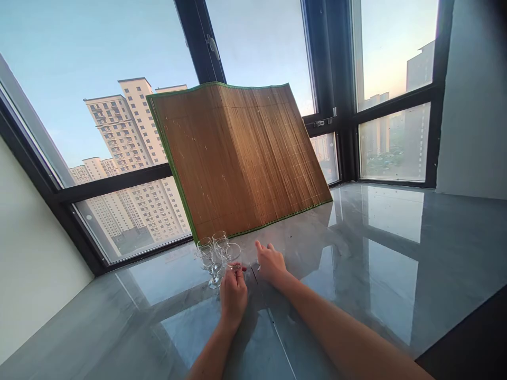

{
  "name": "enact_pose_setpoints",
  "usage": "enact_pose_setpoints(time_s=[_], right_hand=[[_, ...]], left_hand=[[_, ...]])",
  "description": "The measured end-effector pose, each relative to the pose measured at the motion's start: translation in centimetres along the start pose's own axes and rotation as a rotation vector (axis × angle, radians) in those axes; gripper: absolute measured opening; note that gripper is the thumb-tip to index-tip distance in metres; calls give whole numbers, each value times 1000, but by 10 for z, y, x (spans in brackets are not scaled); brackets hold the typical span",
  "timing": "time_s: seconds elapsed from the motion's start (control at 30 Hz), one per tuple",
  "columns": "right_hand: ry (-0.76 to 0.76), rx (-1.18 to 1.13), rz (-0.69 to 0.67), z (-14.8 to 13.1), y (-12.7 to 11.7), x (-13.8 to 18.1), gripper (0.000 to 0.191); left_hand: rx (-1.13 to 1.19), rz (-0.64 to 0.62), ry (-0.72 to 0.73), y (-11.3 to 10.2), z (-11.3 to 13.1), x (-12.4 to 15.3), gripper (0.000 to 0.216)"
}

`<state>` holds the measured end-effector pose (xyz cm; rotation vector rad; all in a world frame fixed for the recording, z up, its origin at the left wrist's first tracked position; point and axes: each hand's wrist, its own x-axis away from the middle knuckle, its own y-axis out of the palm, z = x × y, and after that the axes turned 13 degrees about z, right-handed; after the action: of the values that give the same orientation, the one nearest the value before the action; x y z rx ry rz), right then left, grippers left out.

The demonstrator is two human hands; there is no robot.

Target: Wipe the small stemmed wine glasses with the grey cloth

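A small cluster of clear stemmed glasses stands on the glossy grey tiled surface (119, 306), in front of a brown slatted mat. One glass (204, 250) is at the left, and another glass (219, 239) is just behind it. The nearest stemmed glass (231, 252) is in my left hand (233, 293), whose fingers are closed round its lower part; they hide much of its stem. My right hand (271, 262) is a short way to the right, fingers partly stretched out and apart, with nothing visible in it. Its thumb side faces the glasses.
The slatted mat (241, 158), edged in green, leans upright against the dark window frame (340, 84) behind the glasses. A dark seam (273, 321) runs between tiles below my hands. White walls (35, 253) close in on both sides. Tall buildings show outside.
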<state>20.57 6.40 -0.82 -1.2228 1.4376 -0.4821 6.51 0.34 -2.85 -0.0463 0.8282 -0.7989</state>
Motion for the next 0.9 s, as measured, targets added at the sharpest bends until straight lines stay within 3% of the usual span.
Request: enact_pose_setpoints(time_s=[0.23,0.4,0.57,0.73,0.9], right_hand=[[-20,-20,-17,-8,-6,14,57],[-48,-47,-91,-8,-8,23,82],[-70,-25,-78,-9,0,20,77],[-17,-177,74,-6,-7,10,81],[-79,-392,303,-9,-19,5,81]], left_hand=[[59,21,-16,1,2,0,33],[66,74,15,-1,7,0,31],[98,71,-13,-2,9,1,31],[82,53,-32,-2,8,3,30],[48,19,-69,-4,5,2,36]])
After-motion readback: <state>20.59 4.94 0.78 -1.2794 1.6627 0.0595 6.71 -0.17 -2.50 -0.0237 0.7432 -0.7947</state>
